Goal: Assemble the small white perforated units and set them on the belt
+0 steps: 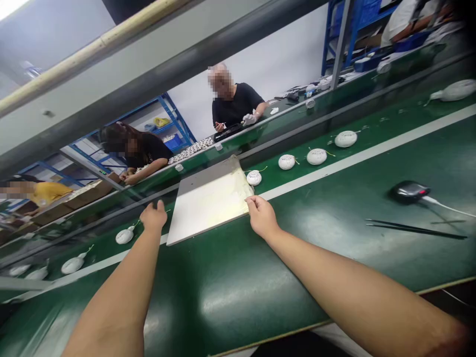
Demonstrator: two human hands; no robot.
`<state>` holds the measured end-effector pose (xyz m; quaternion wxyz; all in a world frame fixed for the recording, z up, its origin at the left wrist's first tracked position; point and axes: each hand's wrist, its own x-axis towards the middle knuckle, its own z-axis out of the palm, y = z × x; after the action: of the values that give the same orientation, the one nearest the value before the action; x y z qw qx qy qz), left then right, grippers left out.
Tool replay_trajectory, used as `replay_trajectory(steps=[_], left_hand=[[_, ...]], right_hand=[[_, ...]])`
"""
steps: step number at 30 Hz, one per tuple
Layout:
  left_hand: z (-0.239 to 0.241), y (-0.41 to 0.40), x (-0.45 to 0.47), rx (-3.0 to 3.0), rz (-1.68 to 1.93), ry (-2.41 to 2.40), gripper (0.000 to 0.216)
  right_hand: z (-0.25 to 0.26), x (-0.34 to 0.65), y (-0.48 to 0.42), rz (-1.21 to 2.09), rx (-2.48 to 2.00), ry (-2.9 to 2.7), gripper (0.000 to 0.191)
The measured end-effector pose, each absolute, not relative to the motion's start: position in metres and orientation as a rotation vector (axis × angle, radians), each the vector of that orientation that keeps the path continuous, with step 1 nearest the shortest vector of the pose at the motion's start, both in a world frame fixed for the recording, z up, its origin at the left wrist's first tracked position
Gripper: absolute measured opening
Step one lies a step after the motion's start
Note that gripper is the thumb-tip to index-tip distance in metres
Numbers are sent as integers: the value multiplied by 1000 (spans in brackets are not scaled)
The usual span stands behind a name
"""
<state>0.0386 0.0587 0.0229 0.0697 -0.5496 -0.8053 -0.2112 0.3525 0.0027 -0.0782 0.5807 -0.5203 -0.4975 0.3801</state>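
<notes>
A flat white board (208, 203) lies on the green conveyor belt (334, 213) in front of me. My right hand (261, 216) rests at the board's right edge, fingers curled and pinched at its corner. My left hand (153, 216) hovers just left of the board, fingers curled into a loose fist, with nothing visible in it. A small round white device (254, 177) sits just beyond the board's right corner. Another round white device (124, 236) lies left of my left hand.
More round white devices (317, 156) line the belt's far side along a white stripe. A black handheld scanner (409, 191) with a cable and thin black rods (412, 228) lie at right. Other people work at the bench (230, 134) across the belt.
</notes>
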Motion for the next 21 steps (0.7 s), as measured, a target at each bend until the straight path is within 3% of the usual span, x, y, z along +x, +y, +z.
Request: replay_trajectory(steps=[5, 9, 15, 18, 21], left_hand=[[3, 117, 156, -2355, -670, -1931, 47], [-23, 140, 263, -2946, -414, -1470, 62], [-17, 150, 295, -2953, -598, -1658, 49], [-2, 119, 261, -2934, -795, -1812, 51], [0, 63, 223, -3000, -1204, -2189, 68]], right_hand=[[-77, 353, 4, 919, -1227, -1131, 31], [-79, 354, 5, 931, -1186, -1106, 30], [-81, 359, 10, 777, -1211, -1042, 26], [-75, 363, 8, 494, -1175, -1112, 46], [-67, 363, -2, 535, -1059, -1353, 65]])
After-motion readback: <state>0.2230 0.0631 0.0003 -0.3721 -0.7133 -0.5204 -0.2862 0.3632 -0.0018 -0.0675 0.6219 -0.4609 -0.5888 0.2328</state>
